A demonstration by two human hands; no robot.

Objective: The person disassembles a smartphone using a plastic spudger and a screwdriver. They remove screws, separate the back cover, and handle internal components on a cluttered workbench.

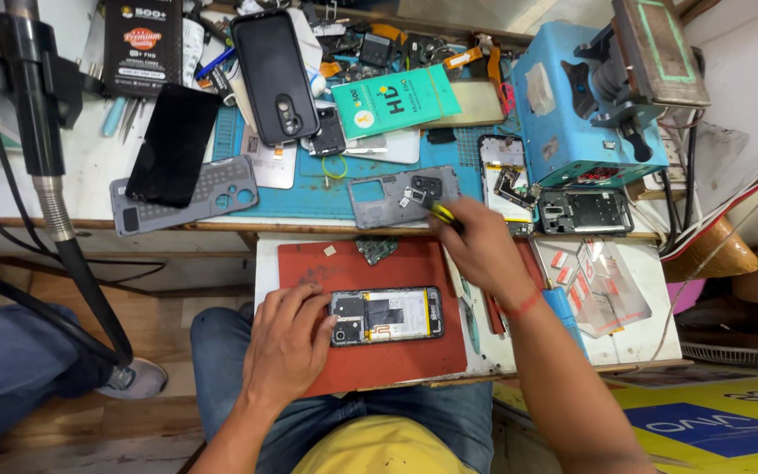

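An opened phone (388, 315) with its back removed lies on a red mat (396, 364) on a small pull-out board. My left hand (289, 344) rests on the mat with its fingers touching the phone's left end. My right hand (482, 250) reaches up to the bench edge and grips a thin tool with a yellow and black handle (446, 215). The tool's tip is beside a grey phone back frame (401, 195) that lies on the blue work mat (326, 197).
The bench holds a black screen panel (173, 145), a grey phone cover (221, 195), a black phone case (275, 75), a green packet (394, 99), another open phone frame (585, 211) and a blue machine (589, 96). A black hot-air hose (54, 193) hangs left. Another person's leg and shoe (129, 379) are at left.
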